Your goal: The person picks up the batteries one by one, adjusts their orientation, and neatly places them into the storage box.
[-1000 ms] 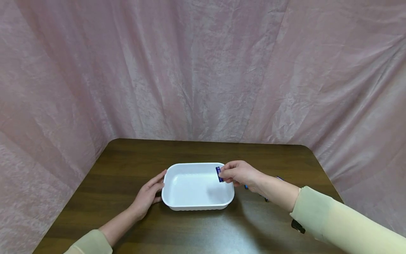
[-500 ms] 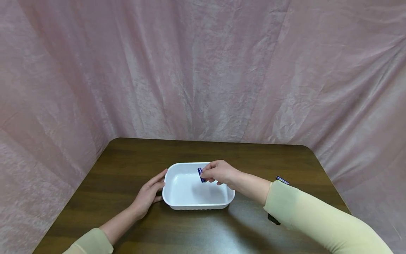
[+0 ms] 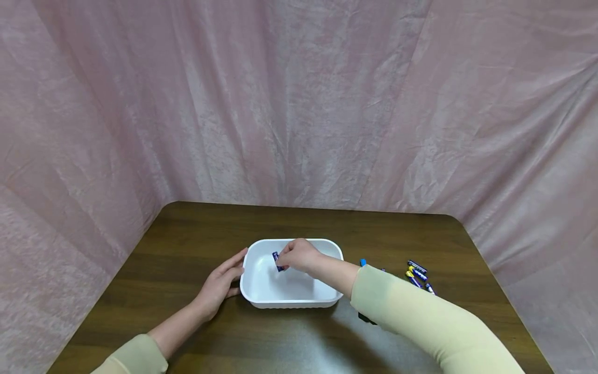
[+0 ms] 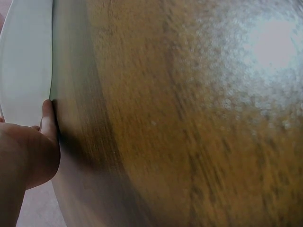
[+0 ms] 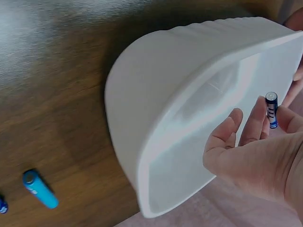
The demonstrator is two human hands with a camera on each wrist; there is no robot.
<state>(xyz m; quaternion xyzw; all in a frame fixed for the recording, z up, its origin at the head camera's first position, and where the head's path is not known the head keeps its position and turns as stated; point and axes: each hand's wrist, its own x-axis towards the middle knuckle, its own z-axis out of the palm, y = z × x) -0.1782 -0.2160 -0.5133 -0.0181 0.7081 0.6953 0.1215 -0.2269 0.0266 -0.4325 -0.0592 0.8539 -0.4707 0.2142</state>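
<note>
A dark blue battery [image 5: 271, 111] is pinched between the thumb and fingertips of my right hand [image 3: 301, 255]. That hand is over the left half of a white rectangular tub [image 3: 293, 302], and in the right wrist view the battery points steeply up. My left hand [image 3: 218, 288] rests against the tub's left end, its fingers extended along the outer wall and rim. Only its back and one finger show in the left wrist view, beside the tub's pale side [image 4: 28, 61].
Right of the tub, partly behind the right sleeve [image 3: 397, 296], several batteries lie on the brown wooden table [image 3: 205, 221]: a light blue battery [image 5: 41, 189], a dark blue battery [image 3: 417, 266] and yellow-and-blue ones [image 3: 413, 279]. A pink curtain [image 3: 299, 104] hangs behind the table.
My right hand has carried the battery leftward from the tub's right rim to over its left half. More batteries on the right have come into sight. The left hand stays in place.
</note>
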